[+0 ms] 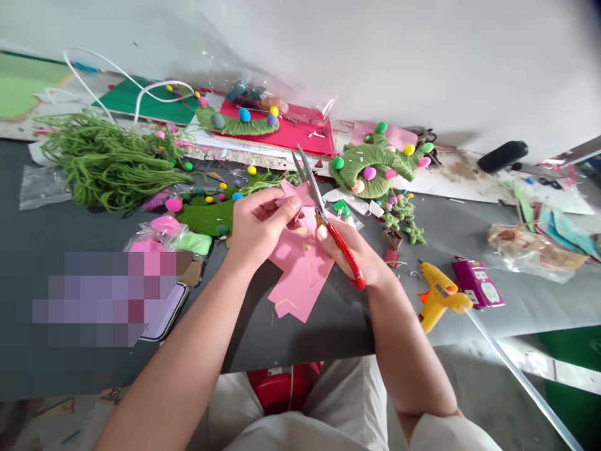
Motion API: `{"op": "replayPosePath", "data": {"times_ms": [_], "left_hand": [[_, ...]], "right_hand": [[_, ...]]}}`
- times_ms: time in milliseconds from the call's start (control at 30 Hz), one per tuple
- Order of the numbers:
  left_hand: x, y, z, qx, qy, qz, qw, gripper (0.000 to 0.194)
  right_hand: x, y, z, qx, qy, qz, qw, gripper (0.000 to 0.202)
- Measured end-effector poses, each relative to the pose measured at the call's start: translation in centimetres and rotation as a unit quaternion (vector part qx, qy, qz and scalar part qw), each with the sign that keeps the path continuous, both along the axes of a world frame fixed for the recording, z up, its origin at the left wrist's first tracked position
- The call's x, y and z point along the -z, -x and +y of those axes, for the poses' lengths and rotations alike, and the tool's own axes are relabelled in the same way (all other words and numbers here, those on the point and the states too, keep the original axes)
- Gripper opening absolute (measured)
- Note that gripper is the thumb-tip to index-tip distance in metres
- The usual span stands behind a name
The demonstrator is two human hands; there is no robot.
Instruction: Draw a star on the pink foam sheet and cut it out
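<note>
My left hand (263, 222) pinches a small pink star-shaped piece (297, 191) between thumb and fingers. My right hand (352, 247) is wrapped round the red handles of a pair of scissors (345, 247). Their metal blades point up and away, slightly apart, just right of the star. Below both hands a larger pink sheet (303, 275) with cut edges and yellowish marks lies on the dark grey table (300, 341). Parts of my right fingers are hidden behind the handles.
Green yarn (107, 163) is heaped at the left. Yarn-wrapped green shapes with coloured pompoms (370, 166) lie behind my hands. A yellow glue gun (439, 297) and a purple packet (479, 283) are at the right, a phone (166, 316) at the left.
</note>
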State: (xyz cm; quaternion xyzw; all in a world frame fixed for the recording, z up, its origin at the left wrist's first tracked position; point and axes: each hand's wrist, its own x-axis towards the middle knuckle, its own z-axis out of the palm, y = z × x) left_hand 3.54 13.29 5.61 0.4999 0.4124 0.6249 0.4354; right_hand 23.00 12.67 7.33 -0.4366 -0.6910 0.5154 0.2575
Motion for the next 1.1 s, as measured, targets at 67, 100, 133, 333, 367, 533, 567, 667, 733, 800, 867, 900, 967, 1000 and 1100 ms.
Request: {"op": "replayPosePath", "data": {"times_ms": [67, 100, 133, 333, 367, 533, 567, 667, 733, 800, 867, 900, 967, 1000, 1100], "left_hand": [[0.2, 0.0, 0.1, 0.004, 0.003, -0.006, 1.000, 0.016], [0.3, 0.0, 0.1, 0.004, 0.004, -0.008, 1.000, 0.016], [0.3, 0.0, 0.2, 0.004, 0.005, -0.010, 1.000, 0.015], [0.4, -0.1, 0.2, 0.002, 0.010, -0.029, 1.000, 0.014], [0.3, -0.2, 0.2, 0.001, 0.011, -0.030, 0.999, 0.015], [0.0, -0.1, 0.2, -0.003, 0.007, -0.031, 0.999, 0.017], [0.0, -0.1, 0.2, -0.002, 0.003, -0.031, 1.000, 0.017], [0.1, 0.2, 0.3, 0.005, 0.005, -0.043, 0.999, 0.016], [0.2, 0.4, 0.4, 0.008, 0.016, -0.055, 0.998, 0.014], [0.2, 0.6, 0.4, 0.008, 0.020, -0.060, 0.998, 0.013], [0.2, 0.8, 0.4, 0.006, 0.014, -0.048, 0.999, 0.015], [0.2, 0.8, 0.4, 0.004, 0.010, -0.038, 0.999, 0.015], [0.1, 0.9, 0.3, 0.002, 0.000, -0.018, 1.000, 0.015], [0.0, 0.9, 0.3, 0.003, -0.004, -0.009, 1.000, 0.015], [-0.2, 0.9, 0.1, 0.006, -0.004, 0.009, 1.000, 0.016]], "right_hand": [[0.0, 0.1, -0.1, 0.007, 0.003, 0.006, 1.000, 0.056], [0.0, 0.2, -0.1, 0.013, 0.005, 0.006, 1.000, 0.056], [-0.1, 0.3, -0.1, 0.019, 0.005, 0.003, 1.000, 0.056], [-0.4, 0.6, -0.3, 0.043, -0.019, -0.020, 0.999, 0.057], [-0.4, 0.6, -0.3, 0.045, -0.022, -0.020, 0.999, 0.057], [-0.2, 0.4, -0.1, 0.047, -0.011, -0.021, 0.999, 0.059], [-0.2, 0.3, -0.1, 0.044, -0.010, -0.023, 0.999, 0.059], [-0.5, -0.1, 0.0, 0.041, -0.016, -0.036, 0.998, 0.059], [-0.9, -0.5, 0.0, 0.042, -0.020, -0.041, 0.998, 0.059], [-1.2, -0.9, 0.1, 0.033, -0.020, -0.043, 0.998, 0.059], [-1.4, -1.2, 0.2, 0.015, -0.016, -0.044, 0.999, 0.060], [-1.4, -1.2, 0.3, 0.007, -0.014, -0.049, 0.999, 0.061], [-1.4, -1.2, 0.4, -0.006, -0.010, -0.063, 0.998, 0.063], [-1.4, -1.1, 0.4, -0.009, -0.008, -0.070, 0.997, 0.064], [-1.4, -1.0, 0.4, -0.010, 0.000, -0.076, 0.997, 0.066]]}}
